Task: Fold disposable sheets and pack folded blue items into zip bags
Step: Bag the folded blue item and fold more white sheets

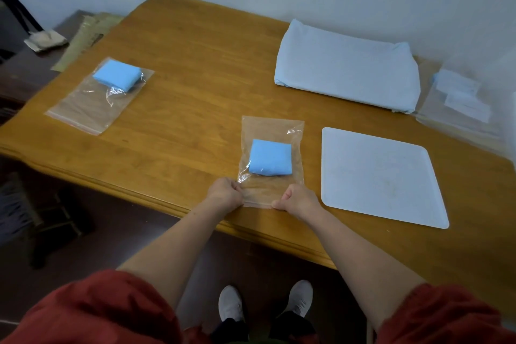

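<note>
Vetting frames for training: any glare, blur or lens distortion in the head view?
Head view: wide-angle bows the edges of the brown wooden table; glare patches on the near clear plastic zip bag that left hand and right hand pinch, and on the far-left clear zip bag; clear packets at right look blurred; shadows faint.

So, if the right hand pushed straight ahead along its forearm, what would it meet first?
The right hand pinches the zip bag; beyond that, probably the folded blue item inside.
</note>
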